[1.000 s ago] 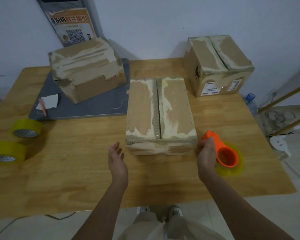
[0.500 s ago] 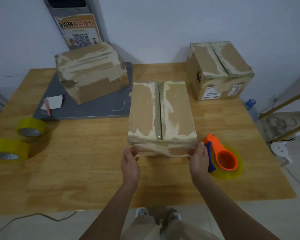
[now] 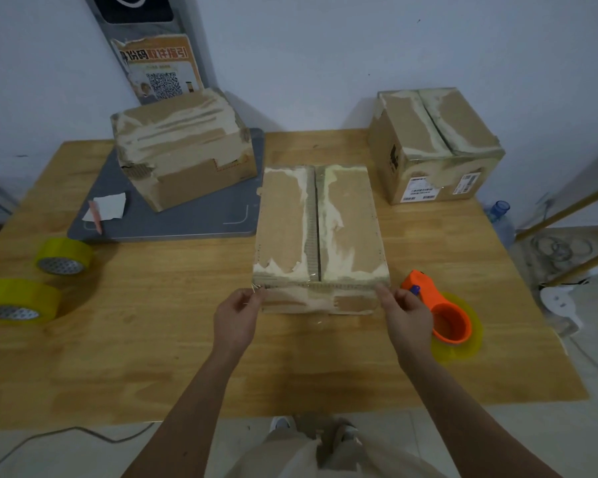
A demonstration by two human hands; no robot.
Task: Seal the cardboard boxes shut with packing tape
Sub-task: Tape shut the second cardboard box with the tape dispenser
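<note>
Wooden table (image 3: 152,339) with three boxes, grey mat (image 3: 187,219), tape rolls, orange dispenser (image 3: 439,312).

**Cardboard, tape and wood**

The worktop (image 3: 152,357) is pale wood with visible grain and a soft sheen. The middle box (image 3: 320,232) is matt brown cardboard, its skin torn to rough, pale patches, with glossy clear tape along its seam. The tape rolls (image 3: 64,255) are shiny yellow film; the dispenser (image 3: 439,310) is smooth orange plastic. The mat (image 3: 173,219) looks matt grey.

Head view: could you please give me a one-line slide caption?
Both hands, left hand and right hand, pinch clear tape across the middle cardboard box beside an orange tape dispenser.
</note>
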